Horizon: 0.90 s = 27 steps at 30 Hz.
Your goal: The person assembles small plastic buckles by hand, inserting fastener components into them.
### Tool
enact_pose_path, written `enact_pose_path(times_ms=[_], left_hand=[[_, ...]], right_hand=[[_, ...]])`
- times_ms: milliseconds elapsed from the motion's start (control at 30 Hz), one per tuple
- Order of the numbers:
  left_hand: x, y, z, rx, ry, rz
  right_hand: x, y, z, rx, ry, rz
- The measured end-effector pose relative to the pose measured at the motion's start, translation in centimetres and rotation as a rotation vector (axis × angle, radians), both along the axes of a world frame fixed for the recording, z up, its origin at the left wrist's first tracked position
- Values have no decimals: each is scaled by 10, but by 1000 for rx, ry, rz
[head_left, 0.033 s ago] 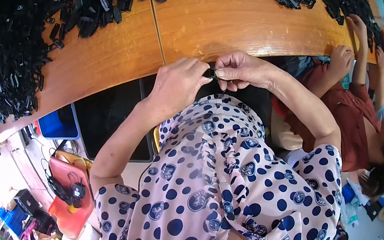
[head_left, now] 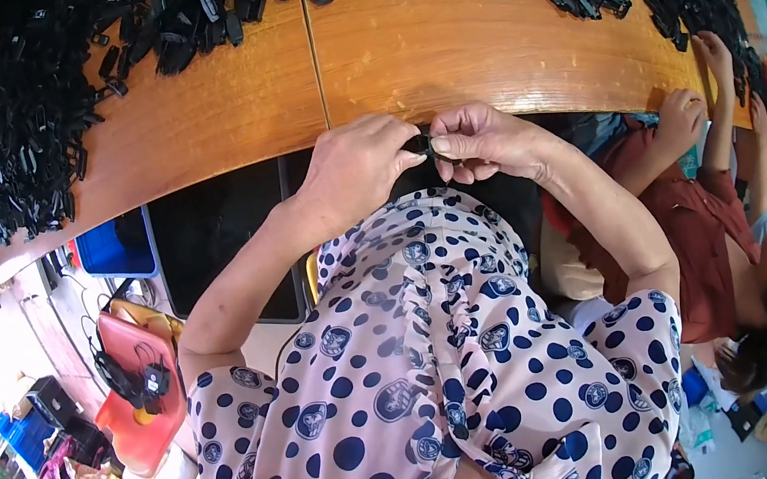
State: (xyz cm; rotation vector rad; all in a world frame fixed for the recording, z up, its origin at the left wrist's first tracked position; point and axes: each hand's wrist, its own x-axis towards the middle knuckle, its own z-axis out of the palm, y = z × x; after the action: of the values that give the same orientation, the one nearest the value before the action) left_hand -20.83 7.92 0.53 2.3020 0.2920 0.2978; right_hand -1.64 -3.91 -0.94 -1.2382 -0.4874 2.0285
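Just off near edge of table [head_left: 432, 44]: one small black piece [head_left: 424, 144], between left hand [head_left: 361, 164] and right hand [head_left: 489, 143]. Left thumb and fingertips closed on one side; right thumb and forefinger pinching other. Piece apparently mid-work, not yet set down. Across table: heaps of black pieces [head_left: 30, 126]; which done, which left, cannot tell.

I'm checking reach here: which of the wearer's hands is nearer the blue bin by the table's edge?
Left. The left hand is right of the blue bin, not touching it; the right hand is farther right, beyond the left hand.
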Motion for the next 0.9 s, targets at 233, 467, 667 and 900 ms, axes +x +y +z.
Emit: enact_pose_path(times_ms=[233,467,667,900], left_hand=[[14,-15,-23,-852,-301,283],[24,-14,-11,-1312,-239,293],[38,24,-17,-1144,-234,379],[56,130,-20,590,-42,259]], right_hand=[[-21,3,11,156,244,-179],[-28,13,-7,352,98,-276],[-11,31,8,326,-266,-255],[105,50,2,626,-2080,60]])
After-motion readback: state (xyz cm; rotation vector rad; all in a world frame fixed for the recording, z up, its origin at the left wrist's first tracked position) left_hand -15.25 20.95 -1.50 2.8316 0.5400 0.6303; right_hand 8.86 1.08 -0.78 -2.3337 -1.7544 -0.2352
